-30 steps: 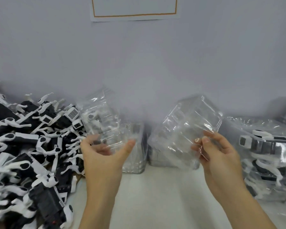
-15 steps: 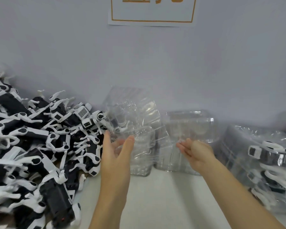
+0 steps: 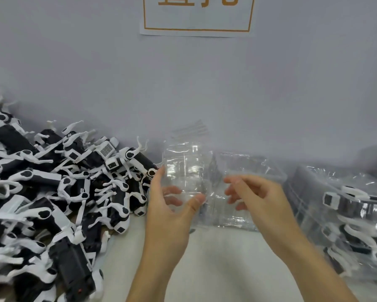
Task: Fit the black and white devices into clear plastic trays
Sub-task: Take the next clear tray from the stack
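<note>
- Grey wall (image 3: 96, 62) behind a pale counter (image 3: 216, 269), a paper sign (image 3: 197, 16) at 12 o'clock.
- Heaped black and white devices (image 3: 52, 203) fill 9 o'clock.
- Bagged devices (image 3: 346, 214) at 3 o'clock.
- Stacked clear trays (image 3: 244, 192) at centre.
- Left hand (image 3: 170, 214) grips one clear tray (image 3: 185, 173), held upright.
- Right hand (image 3: 257, 199) is blurred; its grip seems loose, empty.

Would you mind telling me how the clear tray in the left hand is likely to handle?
The clear tray looks thin-walled, so probably light and flexible. The left hand grips it with thumb and fingers alone. Its glossy surface may be slippery.
</note>
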Demonstrator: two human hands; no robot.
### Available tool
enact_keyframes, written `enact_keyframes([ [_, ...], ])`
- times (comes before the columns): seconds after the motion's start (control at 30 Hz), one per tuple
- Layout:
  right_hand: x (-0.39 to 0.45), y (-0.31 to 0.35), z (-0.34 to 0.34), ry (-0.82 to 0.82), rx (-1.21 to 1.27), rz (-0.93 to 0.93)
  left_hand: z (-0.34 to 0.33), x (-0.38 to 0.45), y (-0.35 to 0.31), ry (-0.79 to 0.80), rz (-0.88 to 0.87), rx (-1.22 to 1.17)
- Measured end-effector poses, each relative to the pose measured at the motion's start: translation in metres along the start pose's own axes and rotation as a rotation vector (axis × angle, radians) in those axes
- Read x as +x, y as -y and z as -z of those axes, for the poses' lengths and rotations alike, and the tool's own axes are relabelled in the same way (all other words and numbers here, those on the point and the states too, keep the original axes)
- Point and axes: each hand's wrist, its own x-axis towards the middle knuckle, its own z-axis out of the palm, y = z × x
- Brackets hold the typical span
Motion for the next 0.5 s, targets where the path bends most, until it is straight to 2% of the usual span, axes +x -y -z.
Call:
enact_keyframes([
  [0.07,-0.010,0.008,-0.009,0.084,0.050,0.032,-0.005,-0.001,0.001,0.037,-0.024,0.045],
  [0.23,-0.023,-0.001,-0.021,0.038,0.068,0.045,-0.013,-0.005,0.000,0.143,-0.080,0.132],
  [0.5,-0.024,-0.012,-0.010,0.104,0.203,-0.072,-0.013,-0.006,-0.001,0.193,-0.099,0.180],
])
